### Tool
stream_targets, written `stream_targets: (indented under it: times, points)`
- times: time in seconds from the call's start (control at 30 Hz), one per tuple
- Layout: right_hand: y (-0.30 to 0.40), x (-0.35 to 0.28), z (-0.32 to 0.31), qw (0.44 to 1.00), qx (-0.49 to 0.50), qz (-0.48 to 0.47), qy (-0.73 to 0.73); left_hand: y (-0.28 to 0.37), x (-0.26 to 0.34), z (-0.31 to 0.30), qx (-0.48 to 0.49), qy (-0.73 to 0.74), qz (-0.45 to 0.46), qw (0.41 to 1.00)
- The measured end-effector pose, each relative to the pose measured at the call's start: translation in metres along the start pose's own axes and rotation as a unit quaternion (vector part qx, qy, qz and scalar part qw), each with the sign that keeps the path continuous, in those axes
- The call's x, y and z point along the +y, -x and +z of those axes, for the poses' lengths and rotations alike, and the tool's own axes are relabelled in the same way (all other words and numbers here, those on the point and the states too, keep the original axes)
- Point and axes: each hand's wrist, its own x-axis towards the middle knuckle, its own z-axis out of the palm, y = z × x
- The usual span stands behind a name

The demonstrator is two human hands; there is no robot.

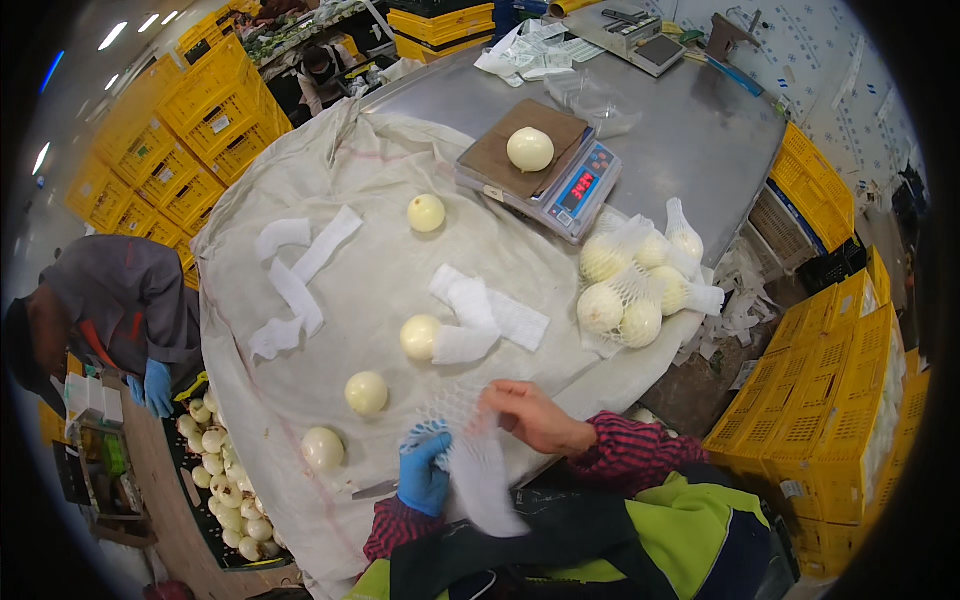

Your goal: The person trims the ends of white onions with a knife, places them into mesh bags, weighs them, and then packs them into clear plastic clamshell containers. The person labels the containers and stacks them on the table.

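My left hand [424, 469], in a blue glove, grips one edge of a white foam net sleeve [484, 472]. The bare fingers of my right hand [536, 416] pinch its other side, so the mesh mouth is spread between both hands and the tail hangs toward me. A metal blade [375, 490] juts out beside my left glove; whether that hand holds it, I cannot tell. Peeled onions [367, 393] lie loose on the cloth-covered table [390, 277]. One onion [420, 337] touches a flat foam sleeve [469, 337]. Another onion [530, 149] rests on a digital scale [574, 202].
Onions in netting [637, 281] sit at the table's right. More foam sleeves [292, 289] lie at left. A black crate of onions [225, 480] stands below, near a person in blue gloves [127, 307]. Yellow crates [817, 412] are stacked on both sides. Printed papers [532, 52] lie behind.
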Motion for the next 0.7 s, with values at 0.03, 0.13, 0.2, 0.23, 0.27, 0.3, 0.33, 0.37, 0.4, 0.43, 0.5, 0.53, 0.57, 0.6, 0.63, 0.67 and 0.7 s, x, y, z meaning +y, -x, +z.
stream_targets:
  times: [0.03,0.13,0.2,0.23,0.27,0.3,0.33,0.37,0.4,0.43,0.5,0.53,0.57,0.6,0.63,0.67,0.7]
  points:
    - [0.003,-0.009,-0.004,1.0,-0.009,0.002,0.025,-0.013,-0.006,-0.002,0.008,-0.139,0.101,0.985]
    - [0.01,-0.048,-0.016,0.982,-0.041,-0.013,0.183,-0.048,0.015,0.034,0.121,0.093,0.021,0.988]
    - [-0.003,-0.083,-0.036,0.896,0.003,-0.115,0.429,-0.081,0.028,0.053,0.12,0.308,-0.072,0.941]
    - [-0.017,-0.108,-0.046,0.863,0.042,-0.165,0.476,-0.1,0.022,0.053,0.072,0.346,-0.069,0.933]
    - [-0.034,-0.134,-0.058,0.823,0.086,-0.216,0.519,-0.124,0.02,0.063,0.039,0.346,-0.079,0.934]
    - [-0.055,-0.16,-0.073,0.783,0.128,-0.267,0.547,-0.146,0.024,0.088,0.066,0.303,-0.08,0.947]
    - [-0.077,-0.187,-0.086,0.737,0.17,-0.317,0.572,-0.17,0.024,0.108,0.074,0.314,-0.102,0.941]
    - [-0.097,-0.215,-0.096,0.7,0.169,-0.364,0.59,-0.2,0.016,0.122,0.053,0.336,-0.126,0.932]
    - [-0.115,-0.243,-0.105,0.664,0.168,-0.409,0.603,-0.232,0.015,0.142,0.078,0.299,-0.144,0.94]
    - [-0.129,-0.276,-0.114,0.622,0.11,-0.43,0.645,-0.256,0.021,0.156,0.03,0.263,-0.117,0.957]
    - [-0.17,-0.317,-0.134,0.542,0.141,-0.428,0.709,-0.299,0.029,0.178,-0.039,0.227,-0.088,0.969]
    - [-0.197,-0.33,-0.148,0.503,0.162,-0.439,0.726,-0.318,0.034,0.185,-0.057,0.228,-0.079,0.969]
    - [-0.216,-0.343,-0.165,0.481,0.16,-0.423,0.751,-0.334,0.038,0.193,-0.07,0.225,-0.088,0.968]
    - [-0.235,-0.353,-0.187,0.458,0.16,-0.405,0.775,-0.347,0.04,0.201,-0.084,0.222,-0.099,0.966]
    - [-0.259,-0.353,-0.212,0.461,0.149,-0.411,0.773,-0.356,0.041,0.208,-0.098,0.218,-0.11,0.965]
    - [-0.279,-0.357,-0.237,0.46,0.141,-0.417,0.771,-0.367,0.036,0.213,-0.112,0.203,-0.124,0.965]
    - [-0.294,-0.36,-0.272,0.476,0.137,-0.445,0.746,-0.376,0.034,0.228,-0.146,0.202,-0.136,0.959]
